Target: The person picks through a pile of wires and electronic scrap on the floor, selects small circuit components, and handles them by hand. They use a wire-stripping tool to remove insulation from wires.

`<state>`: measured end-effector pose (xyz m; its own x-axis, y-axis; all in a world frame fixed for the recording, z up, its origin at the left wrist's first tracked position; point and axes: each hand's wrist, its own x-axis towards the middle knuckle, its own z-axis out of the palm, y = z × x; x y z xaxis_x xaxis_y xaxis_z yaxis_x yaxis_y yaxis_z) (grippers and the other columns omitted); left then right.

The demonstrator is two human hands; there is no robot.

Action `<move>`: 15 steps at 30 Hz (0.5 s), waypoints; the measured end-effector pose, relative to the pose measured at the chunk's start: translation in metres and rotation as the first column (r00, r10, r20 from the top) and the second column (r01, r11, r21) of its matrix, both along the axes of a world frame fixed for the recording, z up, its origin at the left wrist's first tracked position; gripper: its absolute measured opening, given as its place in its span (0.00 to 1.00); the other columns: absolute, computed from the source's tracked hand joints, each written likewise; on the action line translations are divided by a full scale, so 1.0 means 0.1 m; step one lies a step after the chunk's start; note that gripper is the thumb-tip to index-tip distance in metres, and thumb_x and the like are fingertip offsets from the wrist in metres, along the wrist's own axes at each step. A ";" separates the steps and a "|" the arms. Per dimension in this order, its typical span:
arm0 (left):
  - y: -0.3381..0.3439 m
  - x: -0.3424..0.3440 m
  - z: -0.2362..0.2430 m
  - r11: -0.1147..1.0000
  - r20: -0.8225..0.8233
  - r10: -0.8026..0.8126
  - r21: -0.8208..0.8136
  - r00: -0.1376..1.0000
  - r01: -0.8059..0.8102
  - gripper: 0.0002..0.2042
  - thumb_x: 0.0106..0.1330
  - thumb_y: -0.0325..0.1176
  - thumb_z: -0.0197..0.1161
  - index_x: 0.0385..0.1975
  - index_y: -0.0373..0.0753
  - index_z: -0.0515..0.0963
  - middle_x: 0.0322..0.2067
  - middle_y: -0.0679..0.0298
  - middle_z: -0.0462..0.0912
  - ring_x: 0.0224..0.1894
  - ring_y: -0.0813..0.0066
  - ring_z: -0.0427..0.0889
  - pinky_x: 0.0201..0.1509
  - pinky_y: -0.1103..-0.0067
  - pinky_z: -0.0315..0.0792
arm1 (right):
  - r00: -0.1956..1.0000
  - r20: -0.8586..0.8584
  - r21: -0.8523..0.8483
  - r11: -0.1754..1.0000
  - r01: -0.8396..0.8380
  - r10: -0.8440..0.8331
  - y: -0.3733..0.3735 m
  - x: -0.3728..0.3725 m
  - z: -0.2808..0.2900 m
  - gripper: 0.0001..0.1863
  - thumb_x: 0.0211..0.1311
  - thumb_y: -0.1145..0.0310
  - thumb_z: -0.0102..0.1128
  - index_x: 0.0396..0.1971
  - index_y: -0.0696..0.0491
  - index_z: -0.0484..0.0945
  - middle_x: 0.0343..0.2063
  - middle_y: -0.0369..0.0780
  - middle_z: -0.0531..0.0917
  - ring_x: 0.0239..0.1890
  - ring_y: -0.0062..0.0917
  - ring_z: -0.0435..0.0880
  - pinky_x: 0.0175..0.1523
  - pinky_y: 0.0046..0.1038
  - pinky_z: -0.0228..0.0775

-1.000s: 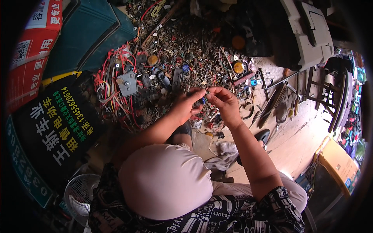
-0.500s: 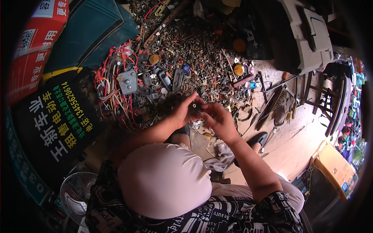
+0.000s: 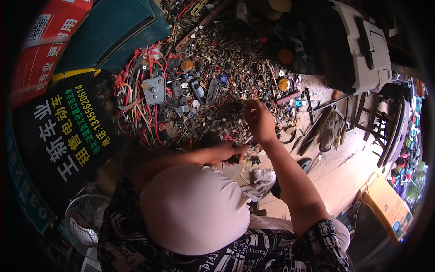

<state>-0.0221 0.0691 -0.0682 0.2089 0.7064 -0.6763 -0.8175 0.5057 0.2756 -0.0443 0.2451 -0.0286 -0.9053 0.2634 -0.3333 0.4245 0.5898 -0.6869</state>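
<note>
- Head cam looks straight down over the person's cap and patterned shirt at a floor buried in scrap hardware (image 3: 226, 86), mostly screws, nuts and little metal bits.
- Right hand (image 3: 260, 120) is stretched out over the pile, fingers (image 3: 248, 108) pinched together at the tips. Looks like there's a tiny piece caught between them, but it's too small to say what it is.
- Left hand (image 3: 226, 152) sits lower, closer to the body, curled shut around a small dark part (image 3: 234, 159) that pokes out just below the knuckles. Can't make out what kind of part.
- So the two hands are apart, the right one up at the near edge of the pile and the left one just short of it.
- Tangle of red and white wires (image 3: 136, 95) lies left of the pile, with a grey metal plate (image 3: 154, 89) on top.
- White rag (image 3: 258, 181) is on the floor right below the left hand.
- White fan (image 3: 84, 222) stands at lower left, yellow box (image 3: 385, 204) at lower right.
</note>
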 end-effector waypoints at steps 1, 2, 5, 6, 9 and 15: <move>0.01 -0.01 0.01 0.999 -0.014 -0.034 0.028 0.999 0.035 0.29 0.66 0.62 0.53 0.16 0.40 0.72 0.13 0.66 0.71 0.13 0.79 0.68 0.17 0.82 0.60 | 0.999 -0.005 0.076 0.996 0.043 -0.042 0.00 -0.05 -0.05 0.10 0.62 0.69 0.57 0.42 0.55 0.79 0.37 0.46 0.83 0.34 0.39 0.84 0.39 0.33 0.75; 0.01 -0.02 0.02 0.996 -0.031 -0.065 0.053 0.997 0.067 0.29 0.66 0.62 0.53 0.16 0.40 0.72 0.13 0.66 0.70 0.14 0.79 0.68 0.18 0.82 0.60 | 0.997 -0.016 0.150 0.985 0.083 -0.082 -0.01 -0.12 -0.07 0.11 0.62 0.69 0.56 0.42 0.54 0.78 0.37 0.47 0.83 0.35 0.39 0.84 0.40 0.33 0.75; 0.00 -0.03 0.01 0.999 -0.018 -0.033 0.031 0.999 0.033 0.26 0.66 0.60 0.54 0.21 0.41 0.74 0.16 0.66 0.74 0.18 0.80 0.72 0.21 0.83 0.66 | 0.993 0.022 0.137 0.984 0.113 -0.118 0.00 -0.25 -0.10 0.12 0.63 0.66 0.54 0.44 0.52 0.78 0.39 0.47 0.82 0.37 0.41 0.83 0.43 0.36 0.75; 0.02 -0.05 0.02 1.000 0.014 0.003 0.009 1.000 -0.003 0.25 0.66 0.59 0.54 0.24 0.41 0.75 0.18 0.66 0.76 0.19 0.80 0.74 0.23 0.83 0.68 | 0.992 0.009 0.153 0.981 0.123 -0.126 0.03 -0.27 -0.13 0.12 0.63 0.65 0.54 0.43 0.52 0.79 0.40 0.46 0.82 0.38 0.42 0.82 0.44 0.36 0.75; 0.06 -0.10 0.04 1.000 0.056 0.006 0.002 0.998 -0.006 0.21 0.67 0.57 0.55 0.29 0.42 0.76 0.23 0.66 0.79 0.25 0.79 0.79 0.27 0.83 0.72 | 0.998 0.042 0.252 0.967 0.040 -0.052 0.13 -0.21 -0.41 0.10 0.60 0.62 0.55 0.39 0.48 0.79 0.38 0.43 0.83 0.39 0.41 0.82 0.43 0.39 0.75; -0.01 -0.10 -0.05 0.998 0.159 0.057 0.002 0.986 -0.058 0.17 0.69 0.51 0.55 0.30 0.44 0.77 0.27 0.69 0.81 0.33 0.76 0.85 0.28 0.82 0.73 | 0.997 0.081 0.353 0.935 -0.021 -0.008 0.18 -0.39 -0.29 0.10 0.61 0.62 0.53 0.34 0.52 0.78 0.34 0.45 0.83 0.35 0.43 0.82 0.40 0.41 0.75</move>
